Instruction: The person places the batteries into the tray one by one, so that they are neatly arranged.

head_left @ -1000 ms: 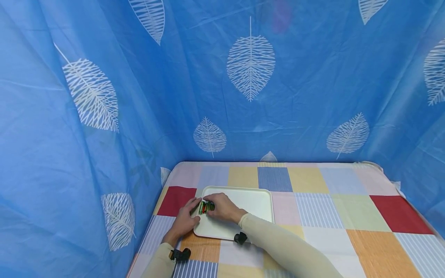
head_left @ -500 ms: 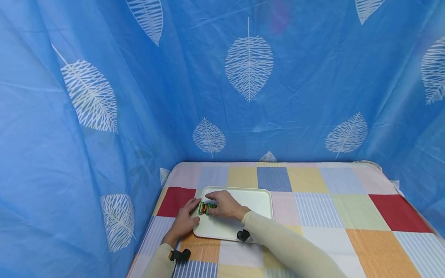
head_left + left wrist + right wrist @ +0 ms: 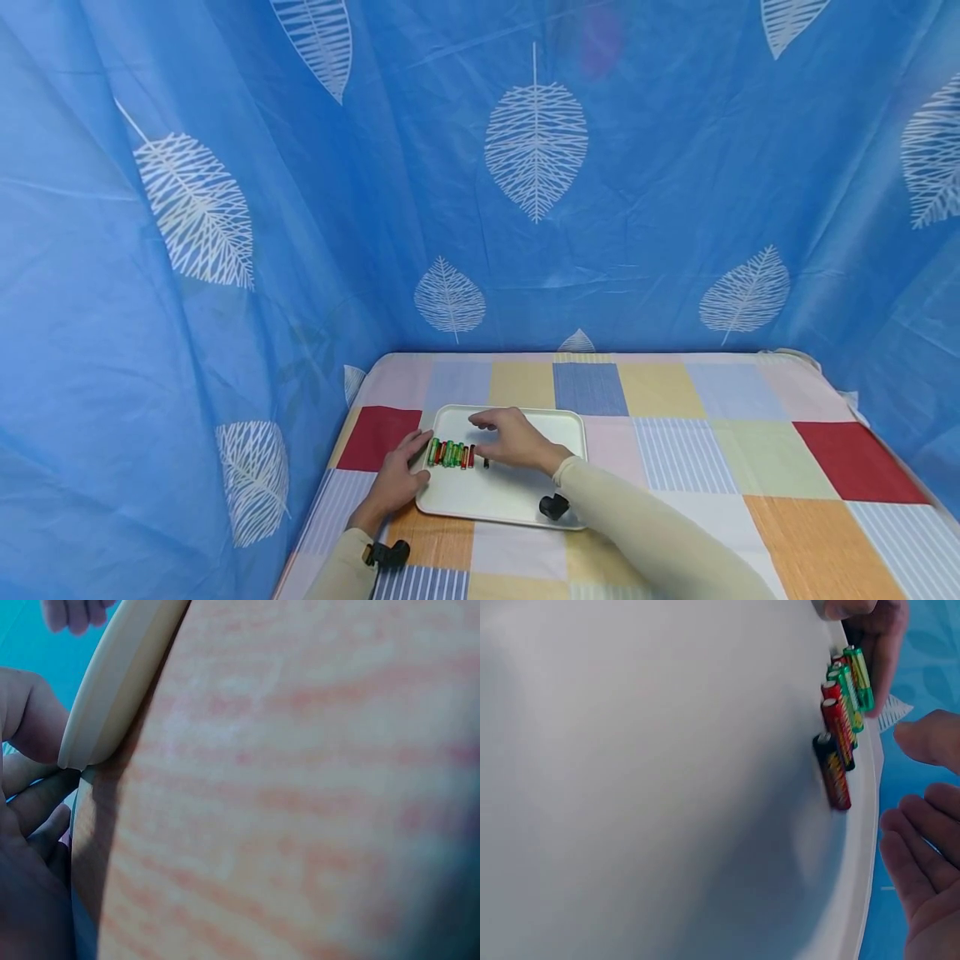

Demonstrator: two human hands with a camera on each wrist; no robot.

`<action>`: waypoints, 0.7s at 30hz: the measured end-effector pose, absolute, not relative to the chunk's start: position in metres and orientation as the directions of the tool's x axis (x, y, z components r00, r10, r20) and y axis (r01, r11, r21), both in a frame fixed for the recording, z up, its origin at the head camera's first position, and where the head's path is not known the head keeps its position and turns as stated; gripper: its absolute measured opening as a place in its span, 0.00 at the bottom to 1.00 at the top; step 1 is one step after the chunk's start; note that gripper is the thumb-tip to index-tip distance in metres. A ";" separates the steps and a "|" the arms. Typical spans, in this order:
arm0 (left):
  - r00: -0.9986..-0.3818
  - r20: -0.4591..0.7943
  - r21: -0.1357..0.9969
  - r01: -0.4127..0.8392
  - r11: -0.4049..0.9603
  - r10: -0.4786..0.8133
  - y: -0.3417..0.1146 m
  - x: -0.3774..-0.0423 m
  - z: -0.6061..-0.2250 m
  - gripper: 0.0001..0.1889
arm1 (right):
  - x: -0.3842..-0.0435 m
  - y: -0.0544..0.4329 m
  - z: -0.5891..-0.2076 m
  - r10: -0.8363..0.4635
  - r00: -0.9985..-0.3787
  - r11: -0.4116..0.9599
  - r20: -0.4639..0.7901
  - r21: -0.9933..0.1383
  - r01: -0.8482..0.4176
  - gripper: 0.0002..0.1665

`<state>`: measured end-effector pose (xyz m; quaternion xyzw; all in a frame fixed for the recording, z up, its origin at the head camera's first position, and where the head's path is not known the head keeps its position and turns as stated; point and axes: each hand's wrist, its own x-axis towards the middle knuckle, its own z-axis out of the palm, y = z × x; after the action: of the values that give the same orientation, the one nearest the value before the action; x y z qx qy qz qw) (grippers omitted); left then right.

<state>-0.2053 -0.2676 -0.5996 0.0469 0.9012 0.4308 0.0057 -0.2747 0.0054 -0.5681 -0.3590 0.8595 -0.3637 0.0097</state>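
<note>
A row of several green and red batteries (image 3: 450, 454) lies side by side at the left end of a white tray (image 3: 495, 500). One black-and-red battery (image 3: 832, 772) sits a little apart at the row's right end. My left hand (image 3: 401, 475) holds the tray's left edge, thumb over the rim and the other fingers outside it, as the left wrist view shows. My right hand (image 3: 517, 442) hovers over the tray just right of the batteries, its fingers spread and slightly bent, with nothing between thumb and fingers in the right wrist view (image 3: 930, 817).
A patchwork tablecloth (image 3: 690, 533) covers the table under the tray. Blue curtains (image 3: 637, 208) with white leaf prints stand behind and to the left. Black wrist cameras sit on both forearms, the right one (image 3: 553, 507) over the tray's front rim.
My right hand has drawn away to the right from the batteries, uncovering the row. The batteries now spread farther rightward, with the dark one apart. My left hand stays at the tray's edge.
</note>
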 end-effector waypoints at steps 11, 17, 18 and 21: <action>-0.997 0.020 0.785 0.060 0.616 0.071 -0.268 -0.206 -0.599 0.41 | -0.266 0.022 -0.577 -0.683 -0.687 0.466 0.246 -0.577 -0.670 0.33; -0.997 0.028 0.780 0.068 0.623 0.074 -0.267 -0.206 -0.600 0.41 | -0.263 0.018 -0.578 -0.688 -0.685 0.467 0.240 -0.577 -0.670 0.33; -0.997 0.027 0.780 0.068 0.623 0.075 -0.267 -0.206 -0.600 0.41 | -0.263 0.018 -0.578 -0.688 -0.686 0.467 0.236 -0.580 -0.667 0.33; -0.997 0.020 0.781 0.061 0.622 0.073 -0.267 -0.206 -0.601 0.41 | -0.262 0.015 -0.576 -0.689 -0.690 0.475 0.220 -0.582 -0.660 0.33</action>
<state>-0.2060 -0.2669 -0.6011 0.0374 0.9004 0.4334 0.0070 -0.2617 0.0153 -0.5761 -0.3930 0.8585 -0.3287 0.0222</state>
